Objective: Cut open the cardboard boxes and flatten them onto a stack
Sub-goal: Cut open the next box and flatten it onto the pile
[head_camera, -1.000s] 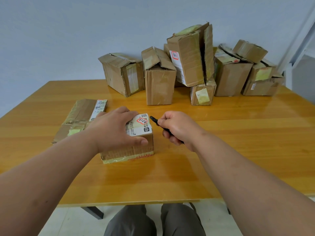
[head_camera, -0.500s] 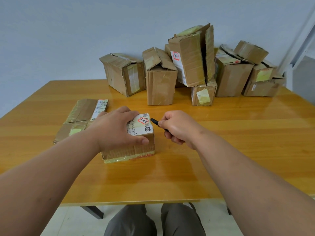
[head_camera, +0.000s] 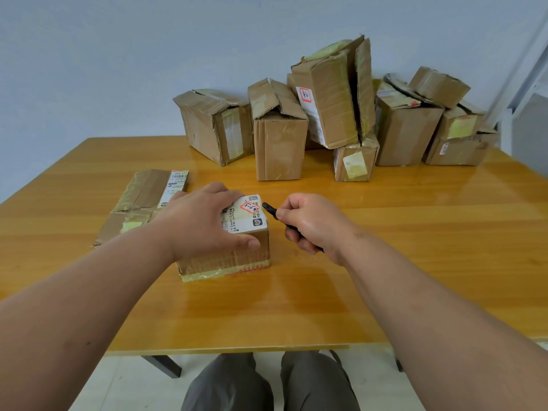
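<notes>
A small taped cardboard box with a white shipping label on top sits on the wooden table in front of me. My left hand lies over its top, thumb down the near face, fingers curled over the far side, gripping it. My right hand grips a black cutter whose tip points at the box's upper right edge, touching or just short of it. A flattened cardboard piece lies on the table to the left.
Several unopened and torn cardboard boxes are piled along the far edge of the table against the wall, from the middle to the right. My knees show under the table's near edge.
My right hand with the cutter has shifted slightly up and toward the box's top right edge. The left hand and box have stayed put.
</notes>
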